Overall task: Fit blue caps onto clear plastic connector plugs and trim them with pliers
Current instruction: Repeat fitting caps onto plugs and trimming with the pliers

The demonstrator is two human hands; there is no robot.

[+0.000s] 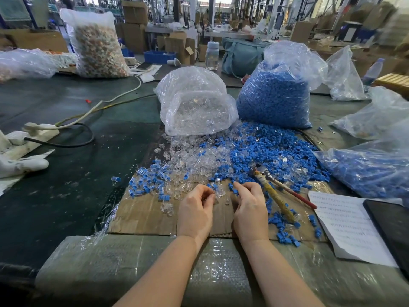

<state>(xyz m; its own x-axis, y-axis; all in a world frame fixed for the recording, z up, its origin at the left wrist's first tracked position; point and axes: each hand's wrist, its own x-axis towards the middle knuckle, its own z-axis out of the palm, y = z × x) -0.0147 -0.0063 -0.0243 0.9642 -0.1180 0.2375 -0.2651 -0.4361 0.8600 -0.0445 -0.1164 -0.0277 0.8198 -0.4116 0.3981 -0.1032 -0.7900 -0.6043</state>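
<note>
My left hand (195, 211) pinches a clear plug (215, 191) between thumb and fingertips over the cardboard sheet (143, 216). My right hand (250, 207) has its fingers curled down at a blue cap (235, 191) on the edge of the pile; whether it grips the cap is unclear. Loose blue caps (276, 156) and clear plugs (190, 156) lie spread ahead of both hands. Capped plugs (150, 180) lie to the left. Pliers (274, 191) with red and taped handles rest just right of my right hand.
A bag of clear plugs (194, 103) and a bag of blue caps (274, 98) stand behind the pile. Another bag of blue parts (371, 171) lies right. A paper sheet (345, 224) and dark tablet (391, 227) sit at right, a power strip (28, 136) at left.
</note>
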